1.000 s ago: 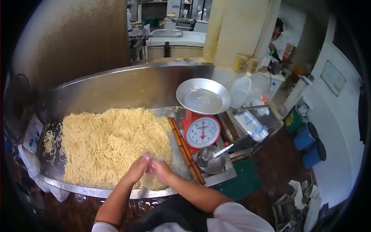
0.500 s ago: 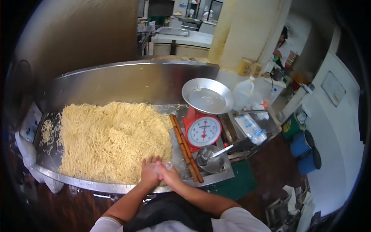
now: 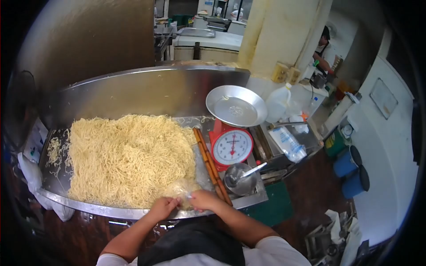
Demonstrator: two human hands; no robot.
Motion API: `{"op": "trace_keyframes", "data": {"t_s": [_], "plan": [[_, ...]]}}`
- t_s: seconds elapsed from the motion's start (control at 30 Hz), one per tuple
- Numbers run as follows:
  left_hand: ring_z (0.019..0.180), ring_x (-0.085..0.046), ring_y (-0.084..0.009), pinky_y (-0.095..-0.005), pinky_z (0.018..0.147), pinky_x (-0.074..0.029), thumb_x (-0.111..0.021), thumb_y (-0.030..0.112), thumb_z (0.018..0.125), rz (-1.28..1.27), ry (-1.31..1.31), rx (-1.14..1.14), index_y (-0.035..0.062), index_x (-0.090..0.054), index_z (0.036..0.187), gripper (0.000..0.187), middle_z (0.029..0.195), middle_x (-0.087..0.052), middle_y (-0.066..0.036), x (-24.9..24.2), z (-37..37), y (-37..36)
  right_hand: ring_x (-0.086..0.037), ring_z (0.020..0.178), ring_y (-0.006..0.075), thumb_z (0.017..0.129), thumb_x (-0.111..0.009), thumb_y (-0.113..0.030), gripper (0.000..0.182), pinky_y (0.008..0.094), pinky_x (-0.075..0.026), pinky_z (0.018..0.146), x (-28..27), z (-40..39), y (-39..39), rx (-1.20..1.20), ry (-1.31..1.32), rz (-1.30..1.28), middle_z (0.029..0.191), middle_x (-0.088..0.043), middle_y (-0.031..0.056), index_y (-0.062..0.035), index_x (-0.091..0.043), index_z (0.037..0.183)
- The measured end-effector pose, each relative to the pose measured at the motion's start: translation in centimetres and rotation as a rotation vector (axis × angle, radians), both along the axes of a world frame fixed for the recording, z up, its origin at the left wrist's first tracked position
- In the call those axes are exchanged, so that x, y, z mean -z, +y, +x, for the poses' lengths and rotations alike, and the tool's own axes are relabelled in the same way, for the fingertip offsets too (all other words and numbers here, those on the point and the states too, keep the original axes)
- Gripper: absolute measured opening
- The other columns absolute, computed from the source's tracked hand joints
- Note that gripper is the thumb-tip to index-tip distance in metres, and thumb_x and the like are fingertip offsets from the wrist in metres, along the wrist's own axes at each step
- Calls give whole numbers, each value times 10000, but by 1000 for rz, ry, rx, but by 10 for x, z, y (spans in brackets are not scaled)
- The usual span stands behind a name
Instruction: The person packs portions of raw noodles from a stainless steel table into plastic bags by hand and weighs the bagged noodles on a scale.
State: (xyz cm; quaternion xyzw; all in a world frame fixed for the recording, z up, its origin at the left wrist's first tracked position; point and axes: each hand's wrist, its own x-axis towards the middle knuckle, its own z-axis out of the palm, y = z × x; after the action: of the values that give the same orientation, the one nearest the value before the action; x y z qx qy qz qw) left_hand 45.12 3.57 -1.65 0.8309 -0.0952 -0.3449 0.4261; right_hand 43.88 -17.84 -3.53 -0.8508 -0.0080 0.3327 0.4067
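Note:
A large heap of pale yellow noodles (image 3: 128, 159) covers much of the steel tray (image 3: 102, 213). At its near right corner lies a clear plastic bag (image 3: 181, 188) with noodles showing in or through it. My left hand (image 3: 164, 207) pinches the bag's near edge on the left, fingers closed. On the right side of that edge, my right hand (image 3: 202, 200) is closed on the bag too. Two brown wooden sticks (image 3: 211, 164) lie just right of my right hand, apart from it.
A red dial scale (image 3: 231, 147) carries a round metal pan (image 3: 236, 106). Below it sits a metal bowl (image 3: 240, 181) with a white-handled utensil. A plastic jug (image 3: 278, 104) and a plastic-wrapped pack (image 3: 287, 144) stand farther right. Another person (image 3: 326, 51) works in the background.
My hands were pressed together over the noodles' near right corner. Now they are apart, lower, each gripping an edge of the bag, which lies spread between them.

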Motion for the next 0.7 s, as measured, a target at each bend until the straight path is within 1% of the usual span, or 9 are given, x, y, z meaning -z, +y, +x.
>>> {"op": "trace_keyframes", "data": {"t_s": [0.07,0.17,0.3,0.33,0.37,0.43,0.5,0.63,0.7], "plan": [[743,-655,-236,-375,641,-526,-566,407,890,-367,662,-93,60,-631,1092,407,884,-669,-104,45,0,3,-600,470,203,867,-516,-329,361,319,-483,439,16,0,17,90,11,243,663,-641,120,-3,-609,743],[718,-653,-192,-329,585,-518,-527,391,917,-573,827,-454,33,-629,1068,401,883,-663,-96,51,1,-17,-620,540,162,950,-411,-347,391,307,-505,489,-22,-13,38,-183,-30,259,726,-654,96,-33,-601,815],[729,-651,-256,-369,628,-507,-647,347,816,-98,18,157,33,-649,804,314,944,-671,-120,-1,15,-2,-639,620,224,943,-423,-346,375,361,-500,549,-29,-30,42,-226,-194,170,712,-635,130,-30,-595,836],[722,-625,-297,-381,625,-490,-704,233,694,356,-369,273,51,-621,700,200,847,-655,-109,-22,16,-10,-640,636,243,940,-431,-340,367,373,-495,567,-19,-31,38,-260,-389,84,709,-629,137,-26,-594,842],[731,-611,-308,-396,631,-484,-693,219,680,337,-615,297,65,-624,710,171,824,-634,-112,-27,19,-14,-641,652,262,936,-439,-334,358,385,-489,585,-8,-29,33,-291,-579,-4,706,-623,144,-23,-593,847],[749,-582,-330,-426,644,-473,-670,189,652,285,-1098,332,92,-631,731,131,780,-592,-117,-30,19,-17,-624,667,286,903,-481,-338,365,402,-473,594,4,-12,29,-118,-482,80,729,-606,191,4,-583,831],[780,-569,-290,-410,671,-472,-656,169,666,193,-1169,271,107,-618,758,117,734,-537,-96,-21,27,-23,-611,646,261,890,-511,-349,366,389,-466,580,-8,4,22,105,-401,110,725,-610,178,3,-586,820],[735,-573,-302,-409,641,-480,-639,112,706,86,-1181,201,100,-614,801,99,750,-551,-95,14,35,-28,-562,576,119,879,-596,-284,215,260,-425,490,53,15,40,980,209,1064,728,-611,-15,-72,-619,908],[714,-574,-302,-411,623,-481,-637,95,714,76,-1178,164,97,-615,803,92,749,-559,-93,19,32,-27,-565,614,95,876,-609,-235,169,218,-427,522,65,21,36,1006,385,1210,764,-608,-23,-91,-610,964]]}}
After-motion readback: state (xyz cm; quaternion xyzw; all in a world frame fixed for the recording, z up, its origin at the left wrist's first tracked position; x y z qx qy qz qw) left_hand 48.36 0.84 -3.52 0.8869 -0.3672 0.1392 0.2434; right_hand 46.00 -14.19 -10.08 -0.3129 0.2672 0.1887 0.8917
